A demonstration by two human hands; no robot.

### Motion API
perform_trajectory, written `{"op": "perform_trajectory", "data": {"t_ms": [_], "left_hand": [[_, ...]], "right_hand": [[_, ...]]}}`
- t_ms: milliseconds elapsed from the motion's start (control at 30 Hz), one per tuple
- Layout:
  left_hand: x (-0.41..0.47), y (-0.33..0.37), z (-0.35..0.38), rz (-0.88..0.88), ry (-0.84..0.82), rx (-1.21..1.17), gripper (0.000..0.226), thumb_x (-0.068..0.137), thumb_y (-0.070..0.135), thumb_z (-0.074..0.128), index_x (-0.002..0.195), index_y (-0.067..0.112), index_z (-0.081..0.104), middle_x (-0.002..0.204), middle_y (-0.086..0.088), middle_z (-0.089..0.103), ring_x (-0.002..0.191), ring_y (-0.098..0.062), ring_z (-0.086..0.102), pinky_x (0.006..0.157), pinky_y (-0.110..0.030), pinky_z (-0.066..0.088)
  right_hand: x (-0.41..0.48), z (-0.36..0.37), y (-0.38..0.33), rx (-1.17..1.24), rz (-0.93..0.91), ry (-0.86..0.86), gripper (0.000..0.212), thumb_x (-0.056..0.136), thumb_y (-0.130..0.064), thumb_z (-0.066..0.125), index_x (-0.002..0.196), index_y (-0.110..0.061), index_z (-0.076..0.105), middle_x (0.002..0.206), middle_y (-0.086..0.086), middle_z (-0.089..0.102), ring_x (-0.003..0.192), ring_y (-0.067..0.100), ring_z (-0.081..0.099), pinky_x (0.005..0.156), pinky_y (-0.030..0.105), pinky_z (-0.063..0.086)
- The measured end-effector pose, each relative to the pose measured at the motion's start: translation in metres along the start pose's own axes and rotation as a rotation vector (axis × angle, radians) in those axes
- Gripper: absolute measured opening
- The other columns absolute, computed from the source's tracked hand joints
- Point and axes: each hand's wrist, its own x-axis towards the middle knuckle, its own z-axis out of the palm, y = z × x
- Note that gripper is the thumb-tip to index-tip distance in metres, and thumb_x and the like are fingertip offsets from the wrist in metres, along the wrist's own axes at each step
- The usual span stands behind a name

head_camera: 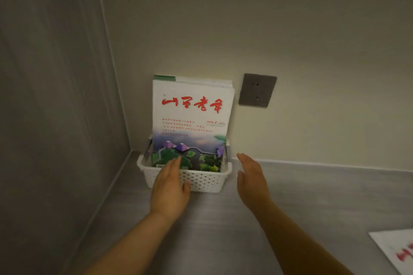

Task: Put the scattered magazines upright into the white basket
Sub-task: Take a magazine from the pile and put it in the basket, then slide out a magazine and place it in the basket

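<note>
I see the basket [205, 179] in the far left corner of the worktop [223, 219], close to the back wall [312, 29]. It is white, with small holes in its front side. Several magazines [207, 81] stand upright in it, packed one behind another, and their tops lean to the wall. The front magazine [192, 107] has a white cover with big red characters and a coloured landscape at the bottom. One behind it shows a green strip at its top left corner.

My left grip [171, 187] is at the front of the basket, on its left half. The fingers are straight and held together; they reach over the front rim onto the lower part of the front cover, and the thumb is beside the front side of the basket. It clamps nothing. If the fingertips really press the cover, I cannot tell.

My right grip [252, 183] is just beside the right end of the basket, apart from it. It is spread flat, fingers straight, and holds nothing.

One loose magazine [395, 250] lies flat at the near right edge of the worktop, cut off by the frame. A dark socket [257, 90] is on the wall, right of the magazines.
</note>
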Motion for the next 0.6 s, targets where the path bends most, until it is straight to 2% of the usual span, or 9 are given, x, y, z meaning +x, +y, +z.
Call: {"op": "perform_trajectory", "data": {"t_ms": [67, 167, 300, 400, 533, 600], "left_hand": [[-0.022, 0.014, 0.012, -0.003, -0.067, 0.034, 0.051, 0.083, 0.016, 0.055, 0.132, 0.013, 0.039, 0.140, -0.009, 0.044, 0.129, -0.022, 0.039, 0.108, -0.029, 0.029], [-0.054, 0.036, 0.035, 0.024, -0.216, 0.063, 0.032, 0.088, 0.019, 0.048, 0.119, 0.019, 0.054, 0.128, -0.004, 0.055, 0.117, -0.017, 0.050, 0.095, -0.023, 0.038], [-0.096, 0.067, 0.071, 0.060, -0.340, 0.091, 0.023, 0.088, 0.017, 0.045, 0.104, 0.020, 0.062, 0.114, 0.000, 0.063, 0.102, -0.016, 0.056, 0.077, -0.019, 0.039], [-0.125, 0.098, 0.102, 0.114, -0.418, 0.165, 0.023, 0.088, 0.018, 0.044, 0.100, 0.019, 0.063, 0.104, 0.002, 0.063, 0.094, -0.015, 0.056, 0.078, -0.023, 0.044], [-0.166, 0.148, 0.154, 0.267, -0.537, 0.296, 0.031, 0.090, 0.025, 0.039, 0.112, 0.018, 0.059, 0.125, -0.003, 0.057, 0.111, -0.020, 0.053, 0.090, -0.026, 0.042], [-0.190, 0.173, 0.180, 0.319, -0.563, 0.326, 0.041, 0.090, 0.032, 0.038, 0.129, 0.023, 0.044, 0.136, -0.001, 0.048, 0.121, -0.017, 0.046, 0.098, -0.024, 0.035]], "right_hand": [[-0.022, -0.013, 0.025, -0.084, 0.010, -0.003, 0.044, 0.091, -0.005, 0.036, 0.135, -0.012, 0.035, 0.147, 0.007, 0.033, 0.135, 0.018, 0.027, 0.112, 0.024, 0.014], [-0.061, -0.044, 0.070, -0.188, 0.052, 0.001, 0.042, 0.091, -0.007, 0.035, 0.133, -0.014, 0.038, 0.148, 0.005, 0.030, 0.136, 0.017, 0.025, 0.112, 0.024, 0.014], [-0.121, -0.101, 0.147, -0.254, 0.284, 0.030, 0.042, 0.090, -0.011, 0.041, 0.132, -0.013, 0.041, 0.146, 0.008, 0.032, 0.135, 0.020, 0.028, 0.110, 0.026, 0.018], [-0.166, -0.152, 0.201, -0.330, 0.514, 0.030, 0.043, 0.093, -0.021, 0.039, 0.135, -0.015, 0.034, 0.148, 0.008, 0.029, 0.136, 0.024, 0.025, 0.112, 0.031, 0.018], [-0.216, -0.215, 0.265, -0.440, 0.680, 0.084, 0.044, 0.091, -0.028, 0.043, 0.132, -0.014, 0.036, 0.145, 0.009, 0.034, 0.134, 0.026, 0.028, 0.113, 0.038, 0.020], [-0.235, -0.241, 0.295, -0.479, 0.734, 0.068, 0.048, 0.092, -0.033, 0.040, 0.135, -0.014, 0.031, 0.148, 0.008, 0.030, 0.137, 0.026, 0.023, 0.115, 0.039, 0.016]]}}
